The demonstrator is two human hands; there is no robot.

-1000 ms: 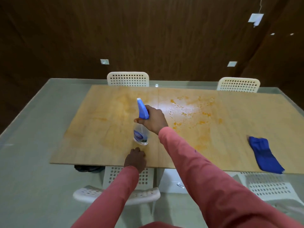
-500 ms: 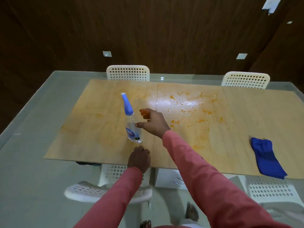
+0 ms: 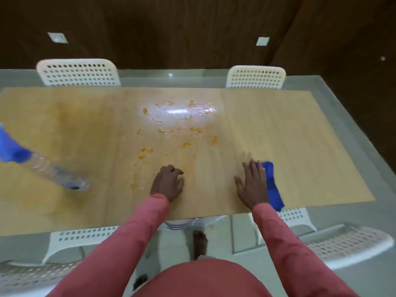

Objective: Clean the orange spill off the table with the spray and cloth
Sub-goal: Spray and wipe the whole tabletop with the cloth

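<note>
Reaching over the blue cloth [image 3: 272,189], the right hand [image 3: 254,186] is seen with its fingers spread and nearly straight, laid across the cloth's left edge; nothing is yet pinched or gathered, and whether the palm actually presses the fabric cannot be told. A second ago this hand was wrapped around the spray bottle [image 3: 46,168]; half a second ago it had just been lifted off it. The bottle is now left standing on the table [image 3: 289,129], well apart to the left of both hands, untouched. The left hand [image 3: 168,183] is rested on the wood with its fingers loosely curled and nothing held, as it was in the earlier views.

The orange spill [image 3: 177,129] lies beyond the fingertips of both hands, glistening wet under the light, with a few specks just beside the left hand. From this the spraying is judged finished and the wiping stage begun: the cloth is to be grasped next and carried forward and to the left over the wet patch.
</note>
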